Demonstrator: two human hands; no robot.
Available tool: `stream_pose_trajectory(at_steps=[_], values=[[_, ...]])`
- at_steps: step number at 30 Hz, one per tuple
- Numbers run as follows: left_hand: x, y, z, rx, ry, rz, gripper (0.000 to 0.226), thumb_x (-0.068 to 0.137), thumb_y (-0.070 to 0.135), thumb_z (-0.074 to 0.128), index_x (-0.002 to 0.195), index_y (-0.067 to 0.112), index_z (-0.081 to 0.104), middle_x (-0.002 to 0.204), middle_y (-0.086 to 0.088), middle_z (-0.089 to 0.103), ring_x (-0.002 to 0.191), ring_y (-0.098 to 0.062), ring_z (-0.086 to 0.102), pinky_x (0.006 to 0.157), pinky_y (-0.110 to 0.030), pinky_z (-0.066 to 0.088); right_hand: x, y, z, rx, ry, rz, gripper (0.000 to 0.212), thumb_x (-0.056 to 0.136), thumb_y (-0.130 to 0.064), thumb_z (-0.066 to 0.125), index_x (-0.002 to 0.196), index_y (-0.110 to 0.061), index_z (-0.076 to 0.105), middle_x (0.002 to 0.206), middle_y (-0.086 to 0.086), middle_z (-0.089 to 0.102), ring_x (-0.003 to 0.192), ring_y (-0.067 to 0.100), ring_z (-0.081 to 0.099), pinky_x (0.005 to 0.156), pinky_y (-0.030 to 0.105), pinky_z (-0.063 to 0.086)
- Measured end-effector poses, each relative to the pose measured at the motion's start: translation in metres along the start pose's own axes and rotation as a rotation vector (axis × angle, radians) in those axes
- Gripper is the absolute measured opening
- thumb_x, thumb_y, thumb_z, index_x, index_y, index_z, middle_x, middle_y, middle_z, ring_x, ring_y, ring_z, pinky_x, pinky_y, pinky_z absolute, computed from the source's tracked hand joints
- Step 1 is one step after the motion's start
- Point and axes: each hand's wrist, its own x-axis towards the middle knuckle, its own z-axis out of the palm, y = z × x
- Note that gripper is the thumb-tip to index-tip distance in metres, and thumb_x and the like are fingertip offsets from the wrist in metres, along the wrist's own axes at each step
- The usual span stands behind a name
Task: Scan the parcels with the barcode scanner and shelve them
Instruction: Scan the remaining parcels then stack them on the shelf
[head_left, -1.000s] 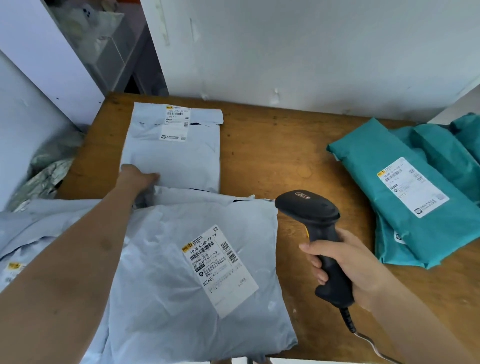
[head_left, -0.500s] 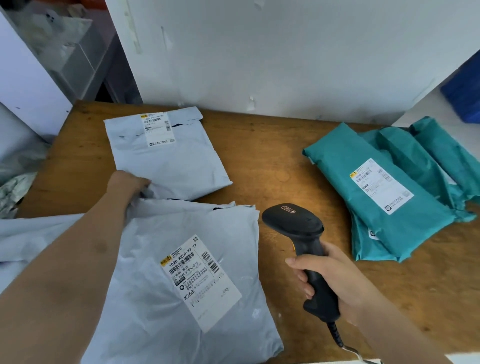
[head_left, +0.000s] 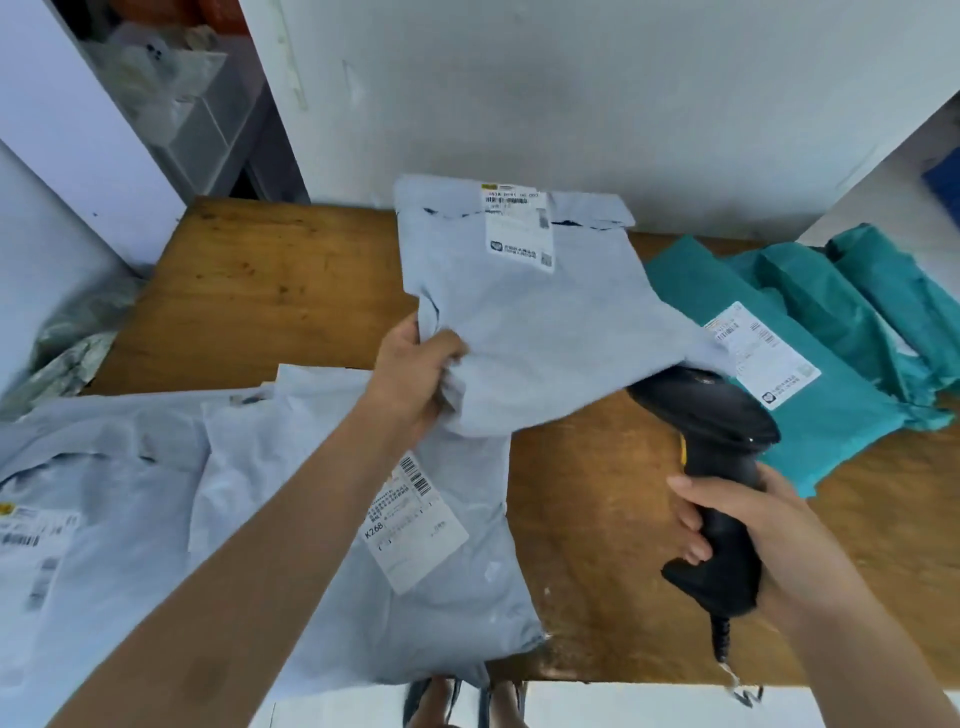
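- Above the bench (head_left: 260, 291), our left hand (head_left: 415, 374) clamps its grip on the grey parcel (head_left: 545, 322).
- Our right hand (head_left: 753, 530) wraps its grip round the barcode scanner (head_left: 717, 431).
- Parcel contents hidden.

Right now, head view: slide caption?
Left hand grips a grey parcel by its corner; right hand holds the barcode scanner, its head under the parcel.

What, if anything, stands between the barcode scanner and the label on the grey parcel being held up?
A lower corner of the grey parcel itself does: it drapes over the head of the scanner, while the label sits on the parcel's upper face near its far edge. Nothing else visible lies between them.
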Motion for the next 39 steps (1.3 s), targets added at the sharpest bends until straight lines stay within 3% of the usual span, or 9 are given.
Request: stream_pose_trajectory(at_steps=[4, 7, 11, 17, 21, 26, 31, 35, 39], values=[[-0.055, -0.060, 0.014, 0.055, -0.042, -0.190, 0.035, 0.083, -0.011, 0.053, 0.115, 0.000, 0.060, 0.108, -0.016, 0.070, 0.087, -0.028, 0.069, 0.072, -0.033, 0.057, -0.032, -0.003, -0.040, 0.045, 0.014, -0.076, 0.044, 0.048, -0.021, 0.080, 0.065, -0.002, 0.045, 0.054, 0.013, 0.039, 0.038, 0.020, 0.035, 0.037, 0.024, 0.033], [-0.080, -0.091, 0.022, 0.031, -0.127, -0.352, 0.029, 0.087, -0.010, 0.051, 0.108, 0.006, 0.064, 0.092, -0.006, 0.075, 0.077, -0.021, 0.073, 0.064, -0.029, 0.059, -0.054, 0.006, -0.066, 0.030, 0.045, -0.023, 0.079, 0.031, -0.037, 0.095, 0.071, 0.007, 0.043, 0.053, 0.014, 0.039, 0.038, 0.022, 0.036, 0.038, 0.025, 0.034], [-0.094, -0.120, 0.039, 0.416, -0.177, -0.411, 0.022, 0.087, 0.003, 0.060, 0.104, 0.016, 0.065, 0.091, 0.007, 0.071, 0.083, -0.014, 0.067, 0.072, -0.023, 0.057, -0.070, 0.024, -0.089, 0.070, 0.113, 0.051, 0.093, 0.020, -0.041, 0.096, 0.084, 0.006, 0.046, 0.055, 0.014, 0.040, 0.037, 0.021, 0.036, 0.038, 0.026, 0.034], [-0.093, -0.142, 0.052, 0.633, -0.146, -0.480, 0.034, 0.083, -0.012, 0.049, 0.110, 0.006, 0.059, 0.090, -0.005, 0.065, 0.078, -0.020, 0.062, 0.068, -0.027, 0.053, -0.073, 0.025, -0.114, 0.145, 0.219, 0.008, 0.028, 0.061, -0.015, 0.070, 0.076, -0.007, 0.048, 0.056, 0.010, 0.040, 0.037, 0.018, 0.037, 0.041, 0.029, 0.030], [-0.103, -0.156, 0.063, 0.687, -0.095, -0.592, 0.041, 0.085, 0.000, 0.060, 0.121, -0.001, 0.040, 0.091, -0.004, 0.053, 0.086, -0.019, 0.054, 0.065, -0.020, 0.048, -0.061, 0.022, -0.114, 0.119, 0.190, 0.006, 0.020, 0.069, -0.007, 0.066, 0.075, -0.007, 0.047, 0.054, 0.009, 0.041, 0.038, 0.019, 0.036, 0.043, 0.028, 0.030], [-0.097, -0.162, 0.080, 0.817, 0.058, -0.602, 0.104, 0.048, 0.035, 0.065, 0.136, -0.005, 0.026, 0.135, -0.015, 0.038, 0.123, -0.028, 0.043, 0.106, -0.033, 0.037, -0.037, 0.035, -0.099, 0.111, 0.127, 0.084, 0.015, 0.081, 0.000, 0.064, 0.079, -0.008, 0.051, 0.054, 0.008, 0.045, 0.039, 0.019, 0.038, 0.041, 0.025, 0.031], [-0.074, -0.166, 0.082, 0.835, 0.216, -0.525, 0.042, 0.079, 0.023, 0.065, 0.089, 0.004, 0.029, 0.116, -0.012, 0.040, 0.102, -0.018, 0.042, 0.086, -0.026, 0.039, -0.013, 0.044, -0.079, 0.127, 0.086, 0.150, 0.013, 0.081, -0.002, 0.064, 0.084, -0.009, 0.054, 0.051, 0.006, 0.047, 0.039, 0.019, 0.038, 0.042, 0.026, 0.032], [-0.058, -0.175, 0.085, 0.880, 0.339, -0.509, 0.038, 0.086, 0.022, 0.058, 0.091, 0.006, 0.024, 0.125, -0.014, 0.044, 0.112, -0.021, 0.045, 0.095, -0.027, 0.037, 0.007, 0.045, -0.067, 0.079, 0.071, 0.189, 0.014, 0.081, -0.003, 0.064, 0.078, -0.009, 0.052, 0.050, 0.005, 0.048, 0.039, 0.019, 0.039, 0.044, 0.026, 0.033], [-0.049, -0.179, 0.088, 0.828, 0.410, -0.575, 0.032, 0.094, 0.024, 0.047, 0.076, 0.010, 0.025, 0.099, -0.005, 0.040, 0.098, -0.014, 0.036, 0.069, -0.025, 0.025, 0.024, 0.045, -0.057, 0.050, 0.064, 0.221, 0.015, 0.082, -0.003, 0.063, 0.076, -0.011, 0.052, 0.050, 0.004, 0.048, 0.039, 0.018, 0.040, 0.043, 0.025, 0.034]])
